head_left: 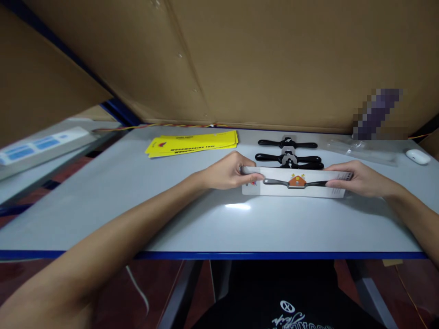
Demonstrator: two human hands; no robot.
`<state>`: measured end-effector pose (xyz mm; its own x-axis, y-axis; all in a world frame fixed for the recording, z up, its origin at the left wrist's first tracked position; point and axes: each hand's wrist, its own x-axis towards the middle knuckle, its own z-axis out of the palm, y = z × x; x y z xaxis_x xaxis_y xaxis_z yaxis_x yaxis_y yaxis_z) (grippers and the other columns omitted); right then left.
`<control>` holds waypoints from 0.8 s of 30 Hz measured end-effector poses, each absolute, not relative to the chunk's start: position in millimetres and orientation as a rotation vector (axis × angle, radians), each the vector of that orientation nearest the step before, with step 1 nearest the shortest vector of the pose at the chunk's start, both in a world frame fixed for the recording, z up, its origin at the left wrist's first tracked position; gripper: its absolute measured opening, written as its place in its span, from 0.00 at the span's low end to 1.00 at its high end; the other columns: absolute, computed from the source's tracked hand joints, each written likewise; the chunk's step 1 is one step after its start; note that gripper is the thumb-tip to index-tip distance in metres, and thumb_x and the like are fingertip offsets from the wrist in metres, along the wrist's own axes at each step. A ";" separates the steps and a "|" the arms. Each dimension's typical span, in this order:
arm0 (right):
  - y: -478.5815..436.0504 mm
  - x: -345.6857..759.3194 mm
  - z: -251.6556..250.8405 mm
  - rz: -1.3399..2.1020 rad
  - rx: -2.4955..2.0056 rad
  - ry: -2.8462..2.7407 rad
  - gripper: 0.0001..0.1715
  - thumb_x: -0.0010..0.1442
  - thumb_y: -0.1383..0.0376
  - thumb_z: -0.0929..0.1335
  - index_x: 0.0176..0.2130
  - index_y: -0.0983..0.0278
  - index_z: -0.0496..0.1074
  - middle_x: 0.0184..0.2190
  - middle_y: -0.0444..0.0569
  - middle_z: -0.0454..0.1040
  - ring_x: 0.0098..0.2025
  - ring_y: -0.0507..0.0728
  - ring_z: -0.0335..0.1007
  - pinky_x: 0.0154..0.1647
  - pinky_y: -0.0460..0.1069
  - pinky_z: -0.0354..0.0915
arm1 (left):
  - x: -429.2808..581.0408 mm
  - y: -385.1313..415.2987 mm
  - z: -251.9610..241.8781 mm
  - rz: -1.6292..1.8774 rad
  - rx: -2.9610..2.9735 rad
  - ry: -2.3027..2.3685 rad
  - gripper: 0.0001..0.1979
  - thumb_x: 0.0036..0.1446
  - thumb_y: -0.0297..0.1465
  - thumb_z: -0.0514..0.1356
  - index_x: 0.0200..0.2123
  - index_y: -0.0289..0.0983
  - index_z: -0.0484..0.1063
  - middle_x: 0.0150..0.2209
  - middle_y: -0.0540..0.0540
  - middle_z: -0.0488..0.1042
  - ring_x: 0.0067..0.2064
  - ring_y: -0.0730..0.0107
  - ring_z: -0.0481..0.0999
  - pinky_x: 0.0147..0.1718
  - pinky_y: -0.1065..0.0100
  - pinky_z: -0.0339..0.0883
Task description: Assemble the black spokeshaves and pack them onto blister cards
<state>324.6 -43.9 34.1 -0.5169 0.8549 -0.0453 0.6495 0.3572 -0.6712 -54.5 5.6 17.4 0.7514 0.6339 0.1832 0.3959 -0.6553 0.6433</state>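
Both hands hold a long white printed spokeshave package (252,188), tilted up on its long edge above the table. A picture of a spokeshave and an orange house-shaped mark are on its face. Whether it is a box or a stack of cards I cannot tell. My left hand (230,171) pinches its left end, thumb in front and fingers behind. Its right end is gripped by my right hand (360,179) in the same way. Just behind the package lie several black spokeshaves (287,143) with metal middle parts, the nearest partly hidden by it.
Yellow cards (195,142) printed "WOODWORKING TOOL" lie overlapping at the back left. Clear plastic bags (363,151) and a white mouse-like object (417,156) are at the right. Cardboard (260,68) walls the rear. A blue edge (219,255) runs along the table (113,205) front.
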 end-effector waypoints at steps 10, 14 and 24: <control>-42.7 312.9 32.8 1.050 -1.387 -2.181 0.27 0.53 0.42 0.77 0.41 0.59 0.85 0.36 0.49 0.84 0.36 0.61 0.79 0.34 0.52 0.73 | -64.3 19.3 28.2 0.261 2.324 0.769 0.24 0.65 0.47 0.61 0.25 0.35 0.75 0.17 0.54 0.63 0.20 0.78 0.56 0.18 0.73 0.48; -42.6 310.1 28.6 1.061 -1.346 -2.190 0.26 0.53 0.44 0.78 0.42 0.60 0.84 0.38 0.50 0.84 0.37 0.61 0.79 0.34 0.53 0.75 | -71.3 28.9 31.5 0.213 2.319 0.726 0.21 0.64 0.45 0.62 0.27 0.34 0.76 0.21 0.51 0.72 0.23 0.76 0.66 0.22 0.75 0.57; -39.9 308.6 22.3 1.402 -1.357 -1.982 0.23 0.55 0.49 0.77 0.43 0.62 0.82 0.29 0.47 0.81 0.19 0.52 0.71 0.19 0.48 0.70 | -88.4 42.3 40.0 0.262 2.229 0.733 0.14 0.60 0.41 0.66 0.39 0.35 0.82 0.30 0.48 0.80 0.27 0.74 0.74 0.27 0.75 0.66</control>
